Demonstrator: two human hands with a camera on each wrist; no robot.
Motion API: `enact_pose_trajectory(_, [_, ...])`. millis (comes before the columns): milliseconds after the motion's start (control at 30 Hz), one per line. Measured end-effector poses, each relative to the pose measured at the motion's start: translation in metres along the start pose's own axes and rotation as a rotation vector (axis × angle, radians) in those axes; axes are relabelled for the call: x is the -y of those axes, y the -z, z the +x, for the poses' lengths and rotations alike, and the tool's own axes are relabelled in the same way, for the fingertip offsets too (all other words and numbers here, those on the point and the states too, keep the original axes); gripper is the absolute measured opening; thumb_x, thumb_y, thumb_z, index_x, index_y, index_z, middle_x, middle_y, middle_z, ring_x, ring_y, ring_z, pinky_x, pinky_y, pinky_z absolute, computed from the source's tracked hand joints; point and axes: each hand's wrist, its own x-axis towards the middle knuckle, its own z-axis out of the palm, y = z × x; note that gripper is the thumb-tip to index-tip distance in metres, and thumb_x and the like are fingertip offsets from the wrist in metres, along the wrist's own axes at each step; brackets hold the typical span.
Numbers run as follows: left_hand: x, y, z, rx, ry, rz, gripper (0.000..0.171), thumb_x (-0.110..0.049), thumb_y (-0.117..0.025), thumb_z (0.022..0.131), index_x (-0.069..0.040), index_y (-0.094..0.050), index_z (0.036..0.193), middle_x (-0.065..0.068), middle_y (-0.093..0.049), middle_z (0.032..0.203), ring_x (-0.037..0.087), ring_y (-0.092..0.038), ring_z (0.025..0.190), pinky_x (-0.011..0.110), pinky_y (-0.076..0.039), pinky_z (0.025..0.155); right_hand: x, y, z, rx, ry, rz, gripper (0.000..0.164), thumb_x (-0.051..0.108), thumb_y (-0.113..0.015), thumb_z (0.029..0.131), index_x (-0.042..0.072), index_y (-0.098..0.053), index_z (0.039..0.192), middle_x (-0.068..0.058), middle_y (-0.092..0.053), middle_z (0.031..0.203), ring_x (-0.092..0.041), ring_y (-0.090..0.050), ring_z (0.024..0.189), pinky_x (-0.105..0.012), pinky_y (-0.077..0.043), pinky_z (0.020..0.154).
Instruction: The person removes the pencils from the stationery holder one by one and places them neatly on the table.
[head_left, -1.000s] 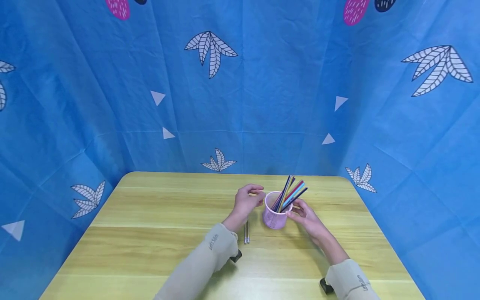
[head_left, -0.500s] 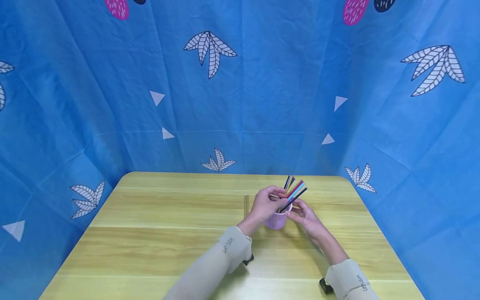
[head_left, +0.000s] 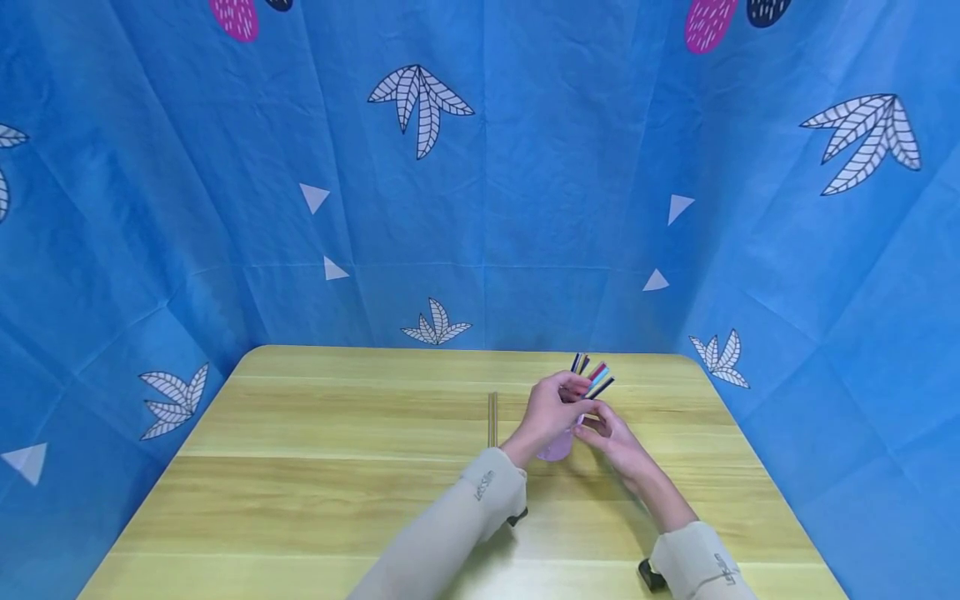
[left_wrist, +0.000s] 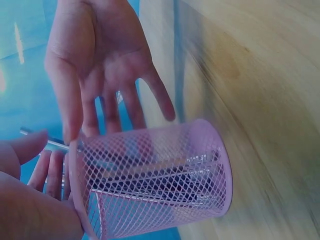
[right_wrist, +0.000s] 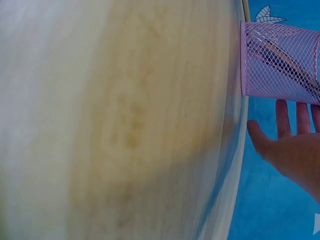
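A pink mesh pencil holder (left_wrist: 150, 185) stands upright on the table, with several pencils (head_left: 597, 381) leaning out of its mouth toward the back right. My left hand (head_left: 551, 410) is over the holder's mouth, fingers and thumb among the pencil shafts. In the left wrist view one shaft (left_wrist: 57, 145) passes behind its thumb; whether the fingers pinch a pencil I cannot tell. My right hand (head_left: 618, 442) holds the holder from the right, thumb at the rim and fingers curved along the far wall. In the right wrist view its fingertips (right_wrist: 283, 107) meet the mesh.
Two pencils (head_left: 492, 417) lie side by side on the wooden table (head_left: 337, 483), left of the holder and partly behind the left sleeve. A blue patterned curtain (head_left: 525, 208) hangs behind and at both sides of the table.
My left hand has moved right, from beside the two pencils on the table to over the holder's mouth. The right hand stays at the holder's right side.
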Motion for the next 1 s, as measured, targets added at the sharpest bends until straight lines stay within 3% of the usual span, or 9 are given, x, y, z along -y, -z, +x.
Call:
enact_pose_trajectory(300, [-0.0011,-0.0072,0.0032,-0.053,0.023,0.088,0.026,-0.014,-0.087,0.084,-0.012,-0.076,0.107,0.0,-0.074,0.097,0.002,-0.064,0.081,0.017,-0.056,0.077,0.0008,0.0007,-0.0003,0.004,0.015,-0.007,0.069,0.015,-0.064,0.101,-0.002,-0.026,0.157,-0.026,-0.027,0.165,-0.047,-0.028,0.151,-0.062,-0.025,0.127])
enact_pose_trajectory(467, [0.0001,-0.0097,0.0032,-0.076,0.034,0.121,0.015,-0.012,-0.082,0.088,-0.015,-0.076,0.101,-0.006,-0.072,0.09,0.001,-0.061,0.077,0.018,-0.055,0.075,0.0003,0.0005,-0.0008,0.004,0.005,-0.003,0.072,0.016,-0.064,0.101,0.0,-0.025,0.159,-0.025,-0.027,0.165,-0.045,-0.029,0.151,-0.06,-0.025,0.127])
enact_pose_trajectory(1000, [0.0029,-0.0089,0.004,-0.081,0.008,0.125,0.014,-0.005,-0.07,0.096,-0.014,-0.071,0.107,0.001,-0.072,0.097,0.002,-0.06,0.078,0.018,-0.054,0.073,0.0021,-0.0009,-0.0015,-0.001,0.019,-0.016,0.066,0.017,-0.063,0.103,0.001,-0.03,0.157,-0.023,-0.033,0.163,-0.041,-0.034,0.149,-0.055,-0.031,0.125])
